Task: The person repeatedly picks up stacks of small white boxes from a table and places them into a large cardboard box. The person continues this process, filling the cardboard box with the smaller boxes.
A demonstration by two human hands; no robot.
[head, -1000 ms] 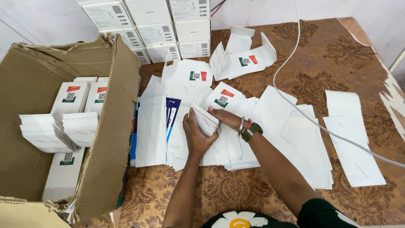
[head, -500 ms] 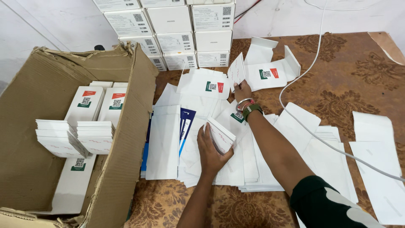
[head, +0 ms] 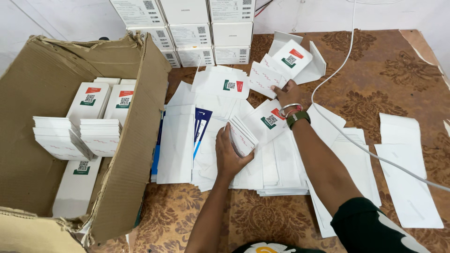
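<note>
My left hand [head: 228,154] grips a small stack of flat white cartons [head: 242,137], held on edge above the pile of unfolded cartons [head: 220,140] in the middle of the table. My right hand [head: 287,91], with a bangle and a dark watch on the wrist, reaches to the far side and touches a flat white carton with a red and green label [head: 262,79]. More of these labelled flats [head: 293,58] lie just beyond its fingers.
A big open cardboard box [head: 140,136] stands on the left and holds folded white boxes and bundles of flats [head: 79,136]. Stacked white boxes [head: 197,33] line the far edge. A white cable [head: 356,145] crosses the brown patterned table [head: 384,79]; more flats [head: 408,173] lie right.
My right hand has left the stack and stretched away to the far flats. My left hand stays on the stack. The view has shifted to the left.
</note>
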